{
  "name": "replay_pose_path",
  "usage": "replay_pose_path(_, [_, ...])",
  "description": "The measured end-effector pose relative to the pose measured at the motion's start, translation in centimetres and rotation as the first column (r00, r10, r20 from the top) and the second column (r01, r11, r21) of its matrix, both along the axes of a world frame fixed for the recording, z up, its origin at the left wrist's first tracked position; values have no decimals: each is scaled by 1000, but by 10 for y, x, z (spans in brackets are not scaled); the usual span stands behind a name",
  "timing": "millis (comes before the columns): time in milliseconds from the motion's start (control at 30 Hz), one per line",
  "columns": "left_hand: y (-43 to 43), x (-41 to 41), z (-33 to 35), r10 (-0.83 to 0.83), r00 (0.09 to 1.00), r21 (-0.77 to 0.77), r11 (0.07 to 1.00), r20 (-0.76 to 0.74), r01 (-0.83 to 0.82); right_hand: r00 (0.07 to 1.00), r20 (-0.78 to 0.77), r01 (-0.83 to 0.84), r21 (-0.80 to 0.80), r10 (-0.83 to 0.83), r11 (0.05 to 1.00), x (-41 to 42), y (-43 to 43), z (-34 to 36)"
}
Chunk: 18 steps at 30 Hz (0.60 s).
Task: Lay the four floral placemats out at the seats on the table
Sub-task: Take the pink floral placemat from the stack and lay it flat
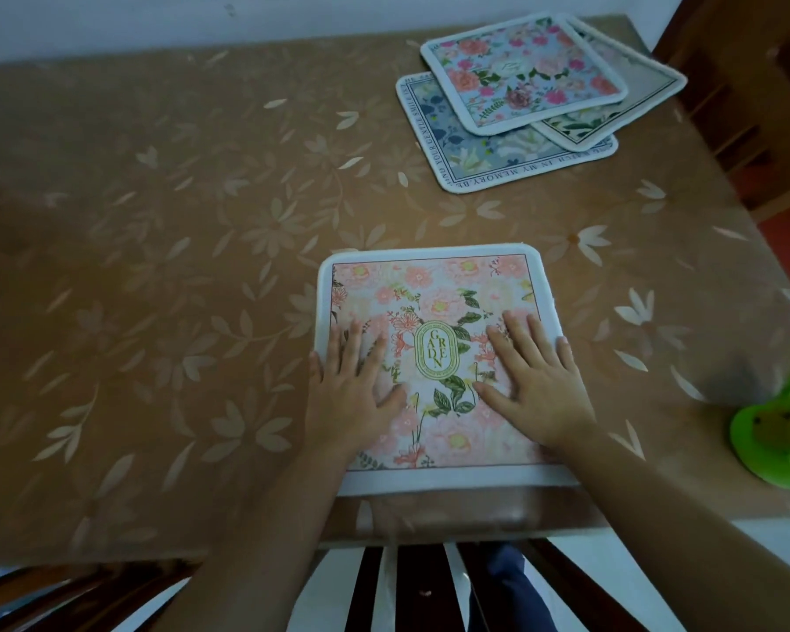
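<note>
A pink floral placemat [434,289] marked "GARDEN" lies flat at the near edge of the table [179,275]. My left hand [352,390] rests palm down on its left side, fingers spread. Pressed flat on its right side is my right hand [534,380]. At the far right of the table three more placemats lie in a loose pile: a light blue one with pink roses [521,70] on top, a beige one [630,84] under it, and a grey-blue one with lettering round its border [434,130] at the bottom.
A brown tablecloth with pale flowers covers the table. A green plastic object [780,431] sits at the right edge. Dark wooden chair slats [411,586] show below the near edge, another chair [749,84] stands at the far right, and a white wall runs behind.
</note>
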<state>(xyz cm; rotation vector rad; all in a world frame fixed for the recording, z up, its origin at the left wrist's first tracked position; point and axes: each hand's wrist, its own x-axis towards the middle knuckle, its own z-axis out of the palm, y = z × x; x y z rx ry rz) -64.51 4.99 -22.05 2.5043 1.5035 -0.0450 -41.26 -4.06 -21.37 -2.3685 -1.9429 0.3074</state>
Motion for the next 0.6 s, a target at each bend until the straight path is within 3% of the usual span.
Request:
replay_pose_path(400, [-64,-10,0,-22,1000,14,1000,-13,22,997,-13,79,-41,-79,996,-47,-54,-3])
replay_pose_path(600, [-90,-8,9,-41,996,34,999,85,39,991,15,133,-62,-133,989,-73,-64,-2])
